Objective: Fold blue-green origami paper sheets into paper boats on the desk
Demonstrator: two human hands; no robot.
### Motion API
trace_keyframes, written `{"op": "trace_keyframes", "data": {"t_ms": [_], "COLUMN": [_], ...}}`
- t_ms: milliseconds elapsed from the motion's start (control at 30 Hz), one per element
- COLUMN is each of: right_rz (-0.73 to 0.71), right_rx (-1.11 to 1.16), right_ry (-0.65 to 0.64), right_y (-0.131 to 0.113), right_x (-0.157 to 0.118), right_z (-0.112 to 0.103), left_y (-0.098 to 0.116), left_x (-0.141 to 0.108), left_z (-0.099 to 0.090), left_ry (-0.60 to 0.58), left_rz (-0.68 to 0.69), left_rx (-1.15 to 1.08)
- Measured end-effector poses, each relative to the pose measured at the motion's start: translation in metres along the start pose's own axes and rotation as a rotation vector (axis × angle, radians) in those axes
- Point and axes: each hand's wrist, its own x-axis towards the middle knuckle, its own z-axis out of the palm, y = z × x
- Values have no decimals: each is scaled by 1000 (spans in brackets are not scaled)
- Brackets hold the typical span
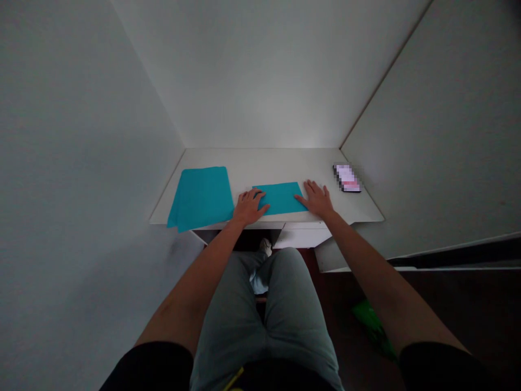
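Note:
A smaller rectangle of teal paper [280,199] lies flat on the white desk in front of me; whether it is folded I cannot tell. My left hand [249,207] rests at its left edge, fingers spread, with the thumb on the paper. At the opposite edge lies my right hand [317,199], also spread, its thumb touching the paper and its other fingers on the desk. Left of my left hand are larger teal sheets [205,196], overlapping slightly askew and reaching past the desk's front edge.
The white desk [260,163] is boxed in by walls on the left, back and right. A phone [347,178] with a lit, blurred screen lies at its right end. Below the front edge is a white drawer [303,237]. A green bag-like thing [372,323] sits on the dark floor.

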Motion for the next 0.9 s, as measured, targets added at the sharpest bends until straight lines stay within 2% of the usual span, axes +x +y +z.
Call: {"op": "trace_keyframes", "data": {"t_ms": [100, 233, 433, 600, 733, 833, 900], "right_rz": [-48, -71, -162, -193, -334, -467, -505], "right_rx": [-20, -6, 139, 240, 247, 226, 187], "right_ry": [65, 74, 120, 157, 107, 24, -11], "right_y": [-3, -6, -1, 0, -5, -12, -16], "right_x": [-5, -7, -7, -8, -11, -11, -13], "right_z": [1, -1, -5, -10, -17, -20, -21], "left_y": [-1, -4, -7, -9, -10, -9, -7], "left_x": [2, 9, 12, 9, 8, 8, 9], "left_z": [0, -1, 0, -2, -5, -7, -9], "left_ry": [-42, -100, -12, 11, 13, -23, -58], "left_rz": [-45, -118, -177, -124, -89, 14, 114], "left_rx": [34, 42, -1, -67, -85, -77, -72]}}
